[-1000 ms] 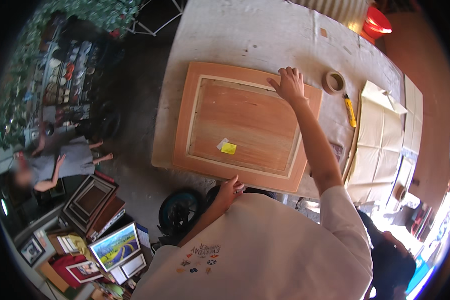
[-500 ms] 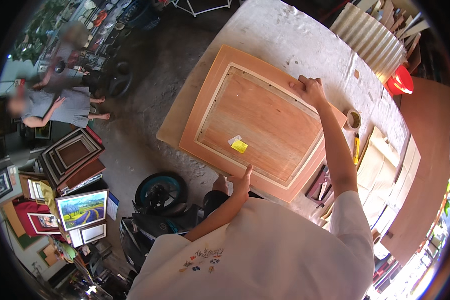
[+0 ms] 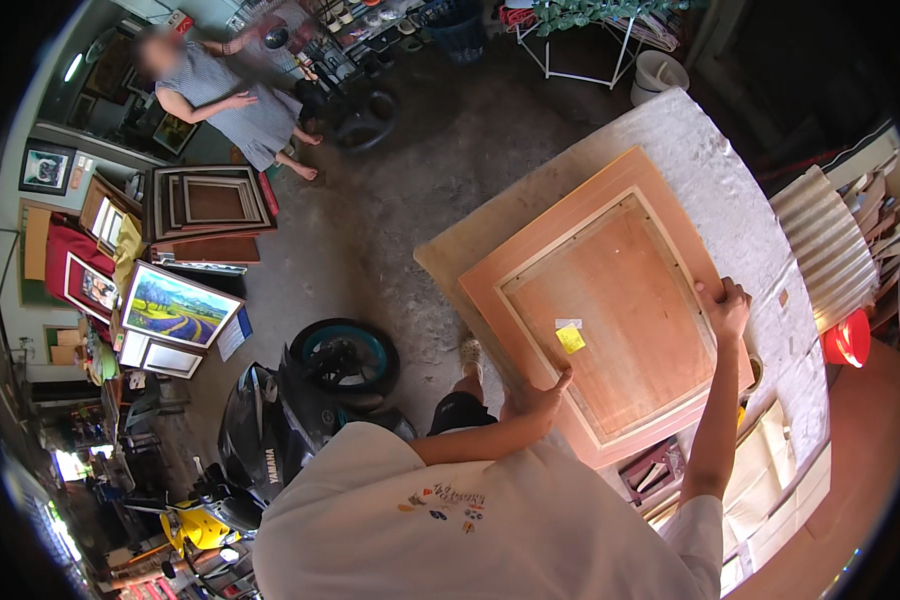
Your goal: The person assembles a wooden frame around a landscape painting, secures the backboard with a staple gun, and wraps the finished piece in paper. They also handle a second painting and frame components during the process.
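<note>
A large wooden picture frame (image 3: 692, 232) lies back side up on the worktable, with an orange-brown border and a pale inner strip. A plywood panel (image 3: 630, 300) fills its middle; small dark fasteners sit along the panel's edge. Stuck on the panel are a yellow label (image 3: 570, 340) and a small white one (image 3: 568, 323). My left hand (image 3: 538, 400) grips the near edge, thumb on top, its other fingers largely hidden. Across from it, my right hand (image 3: 728, 306) is closed around the right edge, thumb on the border.
The pale-covered worktable (image 3: 705, 140) also holds a tape roll (image 3: 755, 373), brown paper (image 3: 768, 450) and a dark red frame piece (image 3: 654, 470). Beyond stand a red bucket (image 3: 847, 338) and corrugated sheet (image 3: 815, 240). Leftward are a motorcycle (image 3: 260, 425), a landscape painting (image 3: 180, 305) and another person (image 3: 215, 110).
My view has turned left, so the table and frame appear farther right and rotated. Both hands stay at the frame's edges; the right thumb now rests over the border.
</note>
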The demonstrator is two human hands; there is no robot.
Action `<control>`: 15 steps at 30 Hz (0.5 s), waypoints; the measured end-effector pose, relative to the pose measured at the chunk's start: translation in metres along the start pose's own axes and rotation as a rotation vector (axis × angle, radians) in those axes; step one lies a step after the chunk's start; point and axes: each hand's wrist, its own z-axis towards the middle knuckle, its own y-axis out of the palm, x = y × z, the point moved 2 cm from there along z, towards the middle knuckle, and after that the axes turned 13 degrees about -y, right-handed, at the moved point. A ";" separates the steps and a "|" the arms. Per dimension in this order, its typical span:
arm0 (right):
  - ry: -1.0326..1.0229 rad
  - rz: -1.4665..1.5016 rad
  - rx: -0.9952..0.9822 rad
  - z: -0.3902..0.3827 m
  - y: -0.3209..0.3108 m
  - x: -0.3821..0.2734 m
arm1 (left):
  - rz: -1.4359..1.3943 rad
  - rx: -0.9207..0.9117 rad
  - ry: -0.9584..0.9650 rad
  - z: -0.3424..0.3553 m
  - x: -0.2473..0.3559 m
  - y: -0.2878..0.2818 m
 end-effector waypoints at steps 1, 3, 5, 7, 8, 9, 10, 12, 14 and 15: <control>0.004 0.003 0.018 -0.001 -0.004 0.006 | -0.019 -0.003 0.124 -0.010 0.014 0.009; 0.057 0.054 0.100 -0.001 -0.012 0.024 | -0.049 0.010 0.363 -0.024 0.047 0.028; 0.201 0.272 0.185 0.007 -0.042 0.024 | -0.067 0.044 0.532 -0.019 0.084 0.041; 0.279 0.381 0.281 0.008 -0.065 0.007 | -0.042 0.091 0.587 0.018 0.124 0.049; 0.315 0.399 0.352 -0.001 -0.071 0.015 | -0.041 0.027 0.590 0.009 0.166 0.056; 0.348 0.414 0.428 -0.010 -0.078 0.022 | -0.042 -0.040 0.595 -0.002 0.216 0.062; 0.372 0.512 0.417 -0.018 -0.079 0.008 | 0.035 -0.039 0.691 0.019 0.255 0.060; 0.394 0.814 0.387 -0.049 -0.072 -0.016 | 0.207 -0.089 0.834 0.041 0.331 0.066; 0.524 0.936 0.215 -0.088 -0.069 -0.050 | 0.481 -0.118 0.940 0.039 0.405 0.084; 0.627 1.051 0.167 -0.108 -0.061 -0.075 | 0.673 -0.092 0.993 0.045 0.435 0.096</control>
